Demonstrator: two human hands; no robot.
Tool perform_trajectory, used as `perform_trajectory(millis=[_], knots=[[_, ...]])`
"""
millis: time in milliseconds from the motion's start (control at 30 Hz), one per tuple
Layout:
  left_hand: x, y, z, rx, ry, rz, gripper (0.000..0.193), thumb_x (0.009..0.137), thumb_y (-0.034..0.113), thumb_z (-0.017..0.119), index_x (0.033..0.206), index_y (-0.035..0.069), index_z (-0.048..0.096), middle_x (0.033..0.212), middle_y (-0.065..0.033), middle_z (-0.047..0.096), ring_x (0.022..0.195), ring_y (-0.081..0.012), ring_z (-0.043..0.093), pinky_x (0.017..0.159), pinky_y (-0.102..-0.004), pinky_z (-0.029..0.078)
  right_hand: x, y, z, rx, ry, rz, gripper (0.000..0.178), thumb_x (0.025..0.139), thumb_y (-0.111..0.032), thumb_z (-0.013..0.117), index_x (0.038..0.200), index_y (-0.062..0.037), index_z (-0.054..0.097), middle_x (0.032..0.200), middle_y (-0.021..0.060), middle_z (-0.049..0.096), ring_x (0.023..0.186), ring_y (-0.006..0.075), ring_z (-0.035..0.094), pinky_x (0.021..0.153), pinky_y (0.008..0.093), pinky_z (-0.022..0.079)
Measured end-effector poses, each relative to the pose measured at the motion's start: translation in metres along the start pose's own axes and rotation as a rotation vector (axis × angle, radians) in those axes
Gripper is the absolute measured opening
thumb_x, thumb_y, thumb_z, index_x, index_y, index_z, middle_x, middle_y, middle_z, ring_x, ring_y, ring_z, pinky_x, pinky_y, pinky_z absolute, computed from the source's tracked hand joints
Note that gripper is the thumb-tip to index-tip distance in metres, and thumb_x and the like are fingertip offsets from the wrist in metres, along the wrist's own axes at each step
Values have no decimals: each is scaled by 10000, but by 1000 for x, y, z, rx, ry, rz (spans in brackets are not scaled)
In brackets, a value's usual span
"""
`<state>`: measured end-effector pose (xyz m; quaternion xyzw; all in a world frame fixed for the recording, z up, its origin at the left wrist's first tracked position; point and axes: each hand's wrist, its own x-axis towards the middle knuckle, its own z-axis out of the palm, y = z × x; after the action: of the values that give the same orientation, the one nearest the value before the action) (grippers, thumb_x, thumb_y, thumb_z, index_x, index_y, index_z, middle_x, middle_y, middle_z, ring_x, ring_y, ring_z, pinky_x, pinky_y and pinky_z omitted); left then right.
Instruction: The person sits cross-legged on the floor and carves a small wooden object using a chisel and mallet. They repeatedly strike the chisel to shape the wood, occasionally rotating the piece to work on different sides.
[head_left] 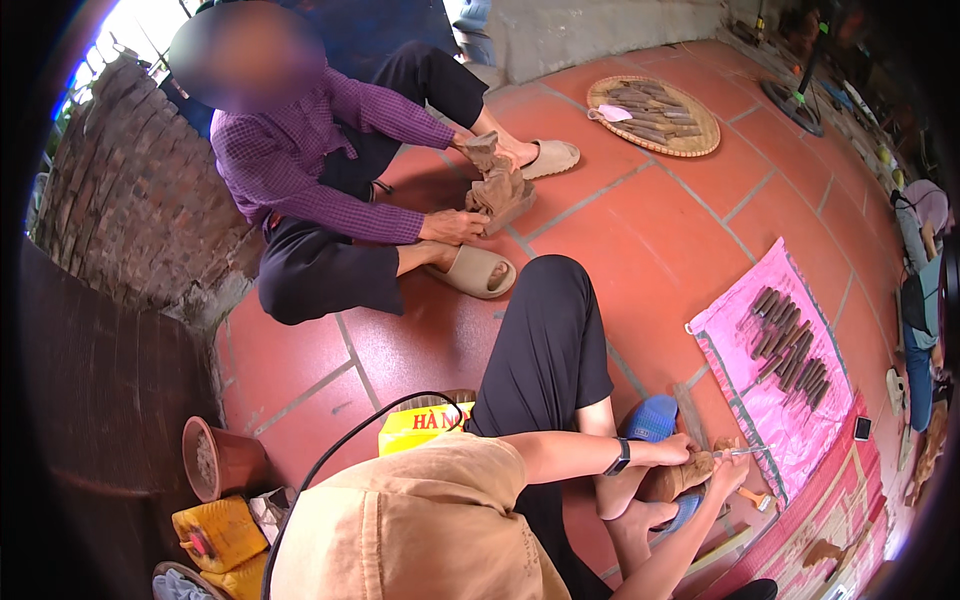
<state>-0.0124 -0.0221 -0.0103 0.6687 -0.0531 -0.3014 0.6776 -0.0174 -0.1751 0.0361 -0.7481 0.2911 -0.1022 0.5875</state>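
Carving lies at four o'clock, by the foot, long axis roughly eight to two. It sits toward six from the nearer left hand, whose grip I cannot tell; the right hand, toward three, clasps a tool.

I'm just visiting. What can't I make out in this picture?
In the head view:
- Brown wooden piece: partly hidden by the left hand and right hand.
- Dark tools on the pink cloth: too small to tell their tip shapes.
- Bluish-grey bundle: cut off by the lower edge.
- Co-worker's face: blurred.
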Motion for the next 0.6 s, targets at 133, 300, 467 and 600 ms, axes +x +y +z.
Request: perform_trajectory(millis=[133,300,467,600], knots=[[3,-2,-2,34,-23,-21,394,743,55,603,1123,-40,639,1037,-167,685,975,-227,643,850,-330,485,10,24,-18,-64,-203,-31,222,872,91,543,1087,56,501,862,95,584,651,118,532,517,243,427],[0,-1,-1,32,4,-19,385,749,69,601,1116,-46,638,1031,-161,687,975,-225,642,855,-326,489,-2,-1,-6,-41,-77,-2,217,869,95,541,1076,41,505,826,83,572,635,110,526,516,231,427],[2,1,-2,12,-30,-29,390,753,75,598,1122,-47,636,1019,-161,687,961,-220,643,853,-323,491,4,19,-17,-36,-166,-34,172,871,76,557,1037,49,520,817,89,577,640,124,539,510,251,456],[0,1,1,66,9,5,388,750,71,598,1117,-46,638,1013,-159,688,955,-220,645,849,-323,493,7,22,-16,-25,-153,-57,166,868,67,569,1027,52,528,795,91,582,655,140,561,535,254,477]])
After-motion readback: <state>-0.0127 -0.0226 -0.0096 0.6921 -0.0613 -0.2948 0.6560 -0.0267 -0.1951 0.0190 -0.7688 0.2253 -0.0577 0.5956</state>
